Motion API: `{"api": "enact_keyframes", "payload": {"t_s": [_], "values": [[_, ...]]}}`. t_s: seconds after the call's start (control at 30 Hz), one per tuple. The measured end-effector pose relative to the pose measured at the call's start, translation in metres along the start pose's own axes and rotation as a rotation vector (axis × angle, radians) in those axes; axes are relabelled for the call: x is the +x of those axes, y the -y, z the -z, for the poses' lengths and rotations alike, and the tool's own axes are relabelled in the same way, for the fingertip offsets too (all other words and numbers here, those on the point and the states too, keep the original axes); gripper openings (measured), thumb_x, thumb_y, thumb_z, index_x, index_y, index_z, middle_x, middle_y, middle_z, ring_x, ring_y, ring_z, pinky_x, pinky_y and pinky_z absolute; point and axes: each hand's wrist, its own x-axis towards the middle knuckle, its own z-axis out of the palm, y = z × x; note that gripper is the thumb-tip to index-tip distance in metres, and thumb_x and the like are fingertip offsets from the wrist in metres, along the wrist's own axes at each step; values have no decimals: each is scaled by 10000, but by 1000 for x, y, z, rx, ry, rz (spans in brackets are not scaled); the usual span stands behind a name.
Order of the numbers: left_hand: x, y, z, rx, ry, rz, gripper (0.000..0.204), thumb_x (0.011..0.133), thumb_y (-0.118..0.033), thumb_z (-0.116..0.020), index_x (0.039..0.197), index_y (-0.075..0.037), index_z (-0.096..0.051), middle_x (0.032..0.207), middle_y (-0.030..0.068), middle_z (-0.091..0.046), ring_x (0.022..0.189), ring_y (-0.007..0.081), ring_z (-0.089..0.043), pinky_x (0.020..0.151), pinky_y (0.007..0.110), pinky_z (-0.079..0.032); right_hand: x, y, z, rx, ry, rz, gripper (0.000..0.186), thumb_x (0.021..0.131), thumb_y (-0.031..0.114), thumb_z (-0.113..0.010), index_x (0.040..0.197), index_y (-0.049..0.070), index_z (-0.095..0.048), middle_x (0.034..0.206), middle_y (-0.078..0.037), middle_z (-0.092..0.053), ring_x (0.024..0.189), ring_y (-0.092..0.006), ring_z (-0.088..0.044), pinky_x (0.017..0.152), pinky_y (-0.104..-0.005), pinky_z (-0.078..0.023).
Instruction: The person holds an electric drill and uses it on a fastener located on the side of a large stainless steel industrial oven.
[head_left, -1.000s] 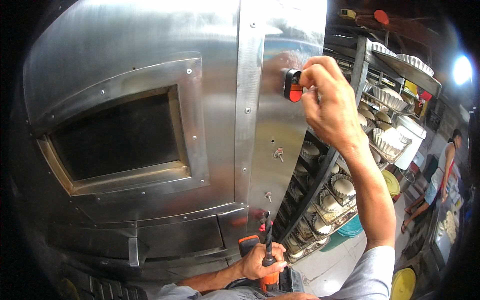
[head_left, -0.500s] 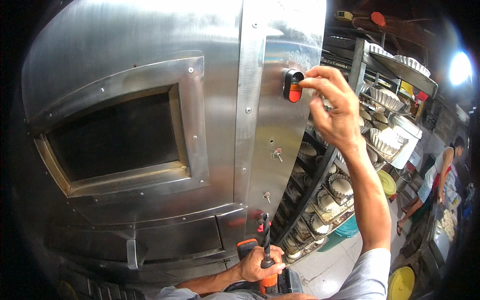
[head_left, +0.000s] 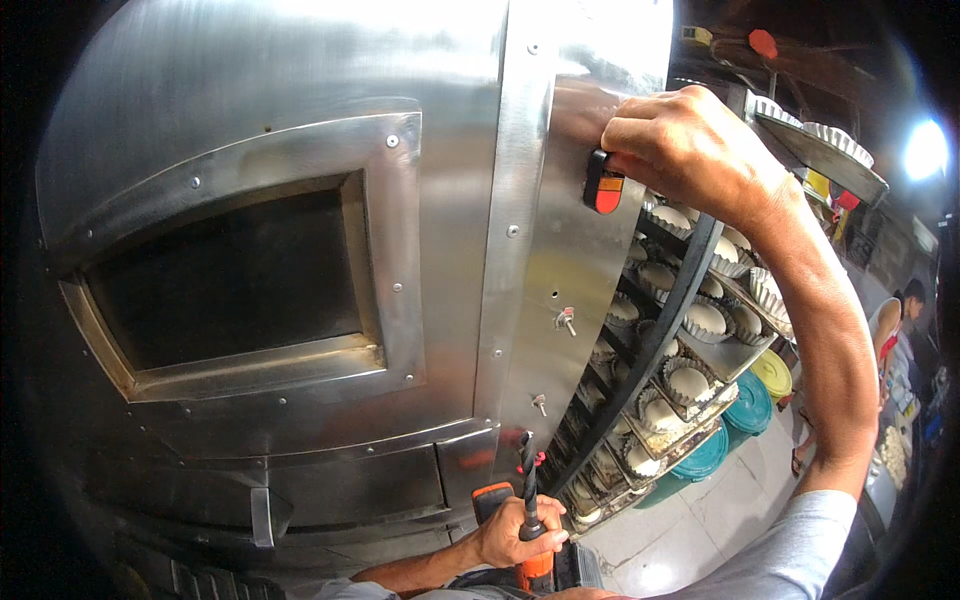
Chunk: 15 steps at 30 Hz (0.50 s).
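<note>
My left hand is closed round the front of an orange and black power drill, low in the middle. Its long dark drill bit points up. Raised at the upper right, my right hand has its fingers curled over the top of a black push-button switch with a red lower button. The switch's upper part and some fingertips are hidden behind the hand. That switch sits on the stainless steel front of a large oven-like cabinet. Two small toggle switches, one upper and one lower, stick out below it.
A dark framed window fills the cabinet's left side. To the right stands a rack of trays with dough in fluted tins. Teal bins and a yellow lid are beyond it. Another person stands far right.
My right hand has moved from beside the switch onto its top, wrist bent and elbow out to the right. The view has shifted slightly. My left hand still holds the drill.
</note>
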Motion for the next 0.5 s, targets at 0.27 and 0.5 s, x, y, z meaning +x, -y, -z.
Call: {"api": "enact_keyframes", "payload": {"t_s": [0.27,0.5], "values": [[3,3,-6,3,10,-28,172,923,-107,-615,758,-58,-613,740,28,-677,729,178,-643,951,443,-460,-5,3,-10,21,-91,-1,139,736,-8,-716,800,23,-596,731,-96,-598,655,-298,-627,583,-387,-512],[11,1,-17,-84,56,9,160,923,-106,-604,768,-66,-611,748,32,-674,717,175,-637,956,450,-453,-78,41,-7,202,-416,-490,133,831,32,-677,960,42,-710,898,-130,-711,800,-279,-707,725,-340,-556]]}}
